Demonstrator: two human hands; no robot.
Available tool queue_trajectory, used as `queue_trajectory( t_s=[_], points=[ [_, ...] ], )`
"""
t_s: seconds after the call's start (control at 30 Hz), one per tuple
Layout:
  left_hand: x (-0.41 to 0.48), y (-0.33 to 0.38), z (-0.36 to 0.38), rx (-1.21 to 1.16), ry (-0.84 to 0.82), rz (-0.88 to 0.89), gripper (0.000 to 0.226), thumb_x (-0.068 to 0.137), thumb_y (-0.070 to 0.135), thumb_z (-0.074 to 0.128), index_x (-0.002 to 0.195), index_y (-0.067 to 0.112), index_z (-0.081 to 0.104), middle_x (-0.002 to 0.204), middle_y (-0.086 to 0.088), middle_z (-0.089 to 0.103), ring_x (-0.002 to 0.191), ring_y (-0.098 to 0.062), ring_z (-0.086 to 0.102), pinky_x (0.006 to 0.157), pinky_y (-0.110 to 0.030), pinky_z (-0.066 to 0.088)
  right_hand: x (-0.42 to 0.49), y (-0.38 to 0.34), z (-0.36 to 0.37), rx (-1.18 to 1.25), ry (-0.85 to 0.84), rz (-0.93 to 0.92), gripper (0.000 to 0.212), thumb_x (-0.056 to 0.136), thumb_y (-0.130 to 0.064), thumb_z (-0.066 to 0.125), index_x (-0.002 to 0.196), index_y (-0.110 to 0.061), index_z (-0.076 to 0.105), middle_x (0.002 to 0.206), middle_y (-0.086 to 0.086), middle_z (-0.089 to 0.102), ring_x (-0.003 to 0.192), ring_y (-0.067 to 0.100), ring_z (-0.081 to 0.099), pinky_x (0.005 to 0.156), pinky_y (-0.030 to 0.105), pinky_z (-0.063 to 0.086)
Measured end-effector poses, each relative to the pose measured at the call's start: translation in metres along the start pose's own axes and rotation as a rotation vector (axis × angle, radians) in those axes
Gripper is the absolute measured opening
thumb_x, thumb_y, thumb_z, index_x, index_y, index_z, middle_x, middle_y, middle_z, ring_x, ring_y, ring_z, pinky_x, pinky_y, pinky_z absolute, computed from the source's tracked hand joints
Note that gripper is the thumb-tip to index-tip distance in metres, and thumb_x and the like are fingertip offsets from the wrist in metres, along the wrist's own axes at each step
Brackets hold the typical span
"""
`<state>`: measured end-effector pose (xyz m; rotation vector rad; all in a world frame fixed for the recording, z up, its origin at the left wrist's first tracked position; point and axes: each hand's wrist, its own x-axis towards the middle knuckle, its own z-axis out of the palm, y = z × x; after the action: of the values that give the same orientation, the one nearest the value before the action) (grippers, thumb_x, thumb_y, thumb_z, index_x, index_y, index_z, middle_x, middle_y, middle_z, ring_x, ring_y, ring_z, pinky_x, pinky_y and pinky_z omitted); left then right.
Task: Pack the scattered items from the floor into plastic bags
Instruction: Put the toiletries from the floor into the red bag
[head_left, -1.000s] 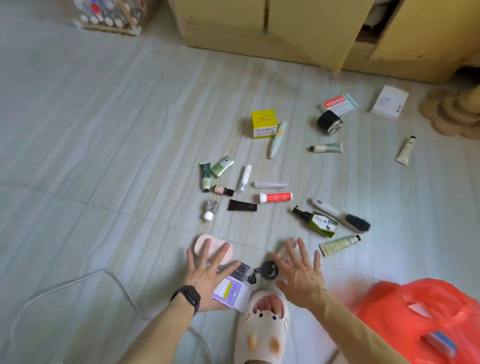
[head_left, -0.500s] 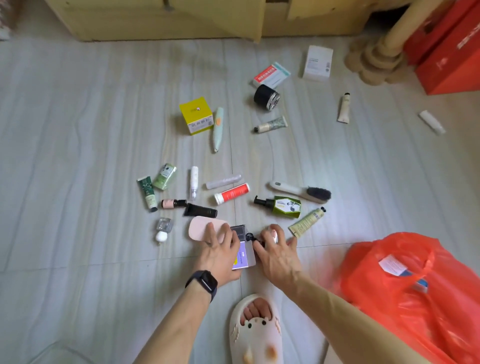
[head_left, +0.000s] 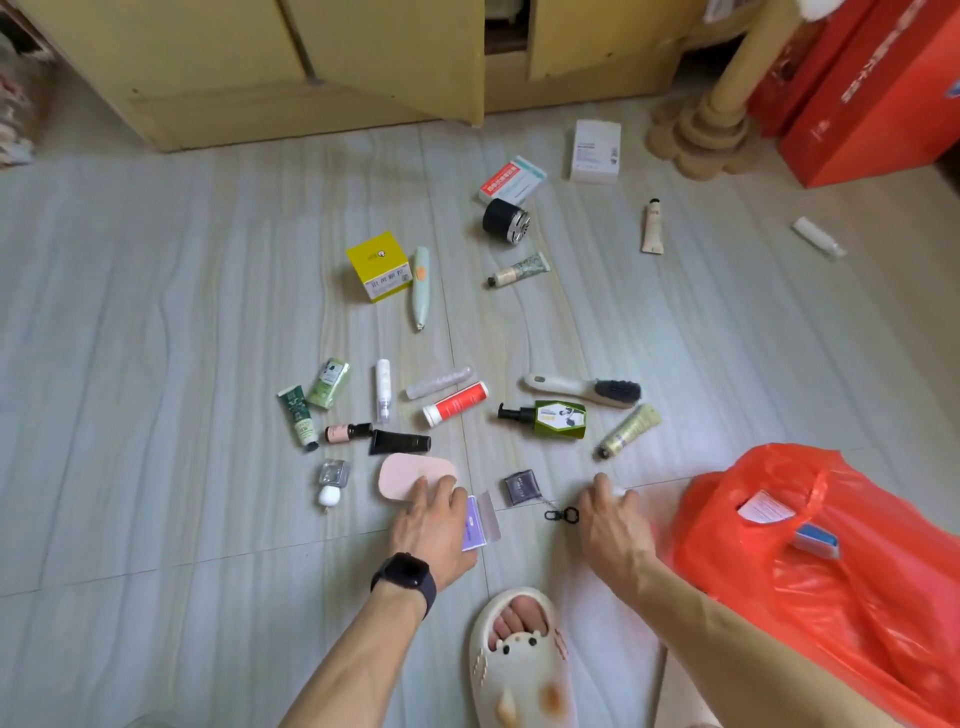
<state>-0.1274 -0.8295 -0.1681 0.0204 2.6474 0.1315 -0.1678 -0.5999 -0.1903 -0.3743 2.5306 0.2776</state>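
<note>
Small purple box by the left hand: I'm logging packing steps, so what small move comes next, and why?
Probably grip the small purple box and lift it to the red plastic bag: the left hand touches it, and the bag lies open.

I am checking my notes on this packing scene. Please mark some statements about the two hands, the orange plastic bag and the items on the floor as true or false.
The left hand holds a small purple-and-white carton. True.
The translucent orange plastic bag is empty. False: a blue-and-white item shows inside it.
The yellow cube-shaped box lies beside a pale green pen-shaped device. True.
The right hand is inside the bag. False: it is over the floor, pinching a small white item.
</note>
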Motion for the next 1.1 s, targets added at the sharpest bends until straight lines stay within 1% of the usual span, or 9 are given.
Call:
queue_trajectory(
  t_s=[0.07, 0.13, 0.27, 0.37, 0.47, 0.63, 0.77, 0.97, 1.1],
  points=[
    [0.0, 0.004, -0.014, -0.027, -0.022, -0.022, 0.045, 0.081, 0.043, 0.059, 0.118, 0.019, 0.049, 0.123, 0.001, 0.049, 0.114, -0.025, 0.053, 0.086, -0.034, 0.044, -0.009, 0.011, -0.014, 0.183, -0.001, 0.005, 0.032, 0.079, -0.01, 0.064, 0.109, -0.003, 0.054, 0.103, 0.016, 0.051, 0.08, 0.035, 0.06, 0.055, 0.036, 0.039],
    [-0.001, 0.007, -0.031, -0.061, -0.05, -0.044, 0.048, 0.081, 0.049, 0.06, 0.117, 0.021, 0.047, 0.12, 0.001, 0.051, 0.107, -0.024, 0.059, 0.08, -0.034, 0.044, -0.018, 0.02, -0.022, 0.362, 0.009, 0.056, 0.022, 0.096, -0.016, 0.048, 0.116, -0.008, 0.043, 0.108, 0.016, 0.05, 0.086, 0.038, 0.063, 0.062, 0.04, 0.043],
    [-0.01, 0.019, -0.072, -0.082, -0.013, -0.016, 0.057, 0.074, 0.059, 0.062, 0.116, 0.023, 0.047, 0.119, 0.003, 0.052, 0.108, -0.022, 0.06, 0.082, -0.034, 0.049, -0.034, 0.038, -0.072, 0.631, 0.091, 0.004, 0.023, 0.101, -0.033, 0.042, 0.105, -0.013, 0.051, 0.092, 0.009, 0.055, 0.081, 0.035, 0.062, 0.069, 0.04, 0.051],
    [-0.022, 0.037, -0.117, -0.085, 0.076, 0.026, 0.062, 0.072, 0.063, 0.061, 0.118, 0.025, 0.047, 0.123, 0.006, 0.053, 0.111, -0.021, 0.059, 0.079, -0.033, 0.046, -0.052, 0.059, -0.127, 0.567, 0.173, -0.024, 0.025, 0.092, -0.045, 0.056, 0.1, -0.023, 0.065, 0.095, 0.001, 0.051, 0.09, 0.027, 0.063, 0.069, 0.031, 0.048],
    [-0.039, 0.061, -0.17, -0.058, 0.169, 0.081, 0.066, 0.071, 0.067, 0.06, 0.121, 0.027, 0.047, 0.127, 0.008, 0.053, 0.113, -0.021, 0.058, 0.084, -0.034, 0.048, -0.075, 0.088, -0.174, 0.469, 0.249, -0.053, 0.023, 0.089, -0.047, 0.059, 0.103, -0.03, 0.069, 0.103, 0.0, 0.062, 0.094, 0.024, 0.064, 0.065, 0.027, 0.042],
    [-0.063, 0.116, -0.255, 0.01, 0.317, 0.189, 0.059, 0.069, 0.07, 0.06, 0.107, 0.026, 0.048, 0.111, 0.006, 0.055, 0.104, -0.024, 0.06, 0.078, -0.034, 0.047, -0.129, 0.14, -0.243, 0.396, 0.448, -0.078, 0.025, 0.086, -0.047, 0.06, 0.097, -0.029, 0.074, 0.099, 0.0, 0.067, 0.092, 0.024, 0.063, 0.064, 0.026, 0.038],
    [-0.073, 0.178, -0.304, 0.022, 0.402, 0.313, 0.058, 0.07, 0.07, 0.059, 0.107, 0.028, 0.049, 0.109, 0.006, 0.056, 0.102, -0.024, 0.06, 0.078, -0.035, 0.049, -0.173, 0.187, -0.271, 0.446, 0.606, -0.041, 0.023, 0.083, -0.049, 0.062, 0.09, -0.03, 0.074, 0.093, -0.001, 0.066, 0.09, 0.025, 0.062, 0.067, 0.03, 0.047],
    [-0.07, 0.297, -0.293, -0.042, 0.35, 0.45, 0.061, 0.066, 0.073, 0.056, 0.106, 0.028, 0.048, 0.109, 0.005, 0.06, 0.101, -0.026, 0.061, 0.076, -0.037, 0.05, -0.233, 0.26, -0.244, 0.565, 0.675, 0.039, 0.017, 0.083, -0.047, 0.064, 0.083, -0.032, 0.072, 0.081, -0.008, 0.057, 0.082, 0.017, 0.058, 0.07, 0.032, 0.051],
    [-0.064, 0.346, -0.237, -0.11, 0.196, 0.456, 0.053, 0.066, 0.067, 0.058, 0.1, 0.028, 0.048, 0.105, 0.005, 0.062, 0.098, -0.027, 0.062, 0.077, -0.037, 0.051, -0.253, 0.298, -0.193, 0.516, 0.559, 0.095, 0.019, 0.087, -0.049, 0.063, 0.091, -0.033, 0.073, 0.09, -0.007, 0.06, 0.086, 0.018, 0.057, 0.072, 0.033, 0.05]
  ],
)
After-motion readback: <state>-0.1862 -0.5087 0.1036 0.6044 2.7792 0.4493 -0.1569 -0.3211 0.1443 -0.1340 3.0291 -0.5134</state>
